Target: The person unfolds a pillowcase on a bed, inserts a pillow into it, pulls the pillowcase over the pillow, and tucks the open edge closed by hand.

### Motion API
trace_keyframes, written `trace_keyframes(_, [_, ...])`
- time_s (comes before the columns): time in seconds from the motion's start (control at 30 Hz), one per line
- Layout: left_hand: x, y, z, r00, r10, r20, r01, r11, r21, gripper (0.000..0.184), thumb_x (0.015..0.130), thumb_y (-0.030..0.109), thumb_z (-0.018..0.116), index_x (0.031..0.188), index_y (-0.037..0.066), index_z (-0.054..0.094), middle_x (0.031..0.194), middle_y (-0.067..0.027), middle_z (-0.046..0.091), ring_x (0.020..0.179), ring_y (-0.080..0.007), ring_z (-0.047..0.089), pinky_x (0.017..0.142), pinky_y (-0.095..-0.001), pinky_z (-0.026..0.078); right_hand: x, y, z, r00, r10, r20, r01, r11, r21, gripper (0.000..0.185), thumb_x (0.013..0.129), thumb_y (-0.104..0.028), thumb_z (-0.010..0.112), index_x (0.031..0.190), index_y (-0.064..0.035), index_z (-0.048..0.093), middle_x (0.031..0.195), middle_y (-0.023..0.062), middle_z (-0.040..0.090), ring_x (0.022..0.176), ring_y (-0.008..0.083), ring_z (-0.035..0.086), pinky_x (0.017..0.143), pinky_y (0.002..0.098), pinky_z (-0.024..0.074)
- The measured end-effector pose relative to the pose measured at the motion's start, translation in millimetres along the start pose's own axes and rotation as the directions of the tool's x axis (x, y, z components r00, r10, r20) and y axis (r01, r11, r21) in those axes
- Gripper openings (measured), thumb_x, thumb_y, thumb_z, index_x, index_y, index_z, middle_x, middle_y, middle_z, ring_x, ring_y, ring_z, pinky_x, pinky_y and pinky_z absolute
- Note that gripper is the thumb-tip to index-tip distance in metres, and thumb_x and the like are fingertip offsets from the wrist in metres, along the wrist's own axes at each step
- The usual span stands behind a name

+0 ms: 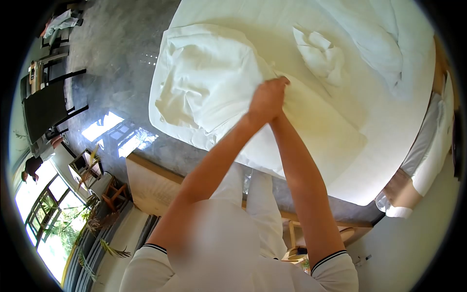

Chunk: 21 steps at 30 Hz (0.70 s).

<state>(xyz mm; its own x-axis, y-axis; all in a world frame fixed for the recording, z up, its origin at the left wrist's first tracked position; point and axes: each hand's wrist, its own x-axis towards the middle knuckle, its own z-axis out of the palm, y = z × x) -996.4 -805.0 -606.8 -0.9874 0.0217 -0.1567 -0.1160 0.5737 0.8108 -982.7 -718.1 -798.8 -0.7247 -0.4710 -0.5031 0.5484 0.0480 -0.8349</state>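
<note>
My left hand (264, 101) and my right hand (279, 92) are together over the bed, overlapping, with their fingers closed on white fabric. They grip it where a puffed, wrinkled white pillowcase (209, 73) meets a flatter stretch of white cloth (321, 119). The fabric's edge under the fingers is partly hidden, and the hands cover part of each other. Beyond them on the mattress (389, 131) lies a crumpled white cloth (321, 53). A rumpled white duvet (372, 36) lies at the far right.
A wooden panel (151, 182) stands near the bed's front left side. Grey floor (116, 58) runs along the left, with a dark chair (48, 109) farther off. The headboard side (423, 146) lies right. Plants (73, 224) stand by a bright window.
</note>
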Motion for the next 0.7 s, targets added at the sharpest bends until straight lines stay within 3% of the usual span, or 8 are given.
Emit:
trace_keyframes(0.03, [4,10,-26,0.982,-0.187,0.014,0.188,0.973,-0.131,0.022,0.105,0.008,0.064,0.125,0.007,0.074,0.1,-0.0239,0.078,0.09,-0.0394,0.078,0.08,-0.0463,0.061,-2,-4,-2,0.989,0.12,0.086,-0.13,0.983,0.133,0.023,0.116,-0.027,0.062,0.135,-0.0143,0.063,0.13,0.0025,0.068,0.122,0.0184,0.063,0.109,0.0389,0.0554])
trace_keyframes(0.1, [-13,4,-59,0.961,-0.207,-0.182,0.113,0.897,-0.426,0.023,0.108,0.007,0.066,0.131,0.003,0.07,0.102,-0.0158,0.083,0.091,-0.0337,0.08,0.082,-0.0398,0.062,-55,-128,11,0.979,-0.203,0.024,0.162,0.699,-0.696,0.045,0.091,-0.024,0.084,0.133,-0.0098,0.074,0.138,0.0164,0.072,0.132,0.0359,0.066,0.108,0.0477,0.0541])
trace_keyframes(0.27, [-156,-77,-59,0.631,-0.616,-0.472,0.31,0.758,-0.574,0.016,0.11,0.016,0.069,0.122,0.006,0.064,0.117,-0.0039,0.061,0.105,-0.0154,0.06,0.092,-0.0347,0.053,-74,-174,-48,0.987,-0.095,0.129,0.137,0.918,-0.373,0.05,0.096,-0.013,0.076,0.145,-0.0068,0.07,0.146,0.0171,0.07,0.131,0.032,0.07,0.109,0.0431,0.0558])
trace_keyframes(0.37, [-249,-116,-14,0.079,-0.995,0.055,0.508,-0.007,-0.862,0.072,0.104,0.047,0.08,0.155,0.012,0.042,0.133,-0.006,0.06,0.116,-0.0182,0.06,0.096,-0.0401,0.052,-45,-189,-101,0.994,-0.004,0.112,0.052,0.902,-0.429,0.051,0.101,-0.024,0.074,0.149,-0.008,0.068,0.157,0.0178,0.063,0.141,0.0355,0.063,0.116,0.0454,0.053])
trace_keyframes(0.43, [-253,-91,-9,0.098,-0.964,0.246,0.49,-0.169,-0.855,0.078,0.107,0.054,0.071,0.162,0.012,0.035,0.143,-0.0079,0.06,0.127,-0.0231,0.06,0.105,-0.0435,0.052,-34,-212,-67,0.953,-0.27,-0.135,0.063,0.617,-0.784,0.073,0.102,-0.048,0.074,0.163,-0.0124,0.057,0.165,0.019,0.058,0.152,0.0376,0.055,0.122,0.0471,0.0487])
trace_keyframes(0.5, [-244,-77,9,0.132,-0.895,0.426,0.471,-0.322,-0.822,0.084,0.111,0.061,0.062,0.17,0.011,0.029,0.153,-0.0098,0.06,0.138,-0.0281,0.06,0.114,-0.0468,0.052,-23,-206,-35,0.984,-0.179,-0.014,0.08,0.508,-0.858,0.087,0.099,-0.057,0.075,0.169,-0.0145,0.049,0.168,0.0196,0.056,0.156,0.0385,0.05,0.124,0.0485,0.0471])
trace_keyframes(0.6, [-238,-122,65,0.489,-0.797,0.354,0.34,-0.199,-0.919,0.091,0.116,0.067,0.042,0.18,0.012,0.009,0.186,-0.0111,0.022,0.166,-0.032,0.034,0.132,-0.0468,0.035,-12,-192,-27,0.996,0.015,0.088,0.079,0.293,-0.953,0.12,0.089,-0.076,0.078,0.18,-0.0184,0.027,0.167,0.0235,0.056,0.158,0.0391,0.049,0.124,0.0498,0.0461])
trace_keyframes(0.7, [-200,-116,79,0.419,-0.902,-0.1,0.412,0.287,-0.865,0.085,0.121,0.05,0.043,0.179,0.003,0.003,0.183,-0.0179,0.03,0.166,-0.0343,0.031,0.132,-0.0432,0.032,-20,-211,-30,0.985,0.172,0.011,-0.078,0.504,-0.86,0.116,0.092,-0.075,0.075,0.179,-0.0149,0.029,0.155,0.0265,0.066,0.144,0.04,0.064,0.122,0.0457,0.0484])
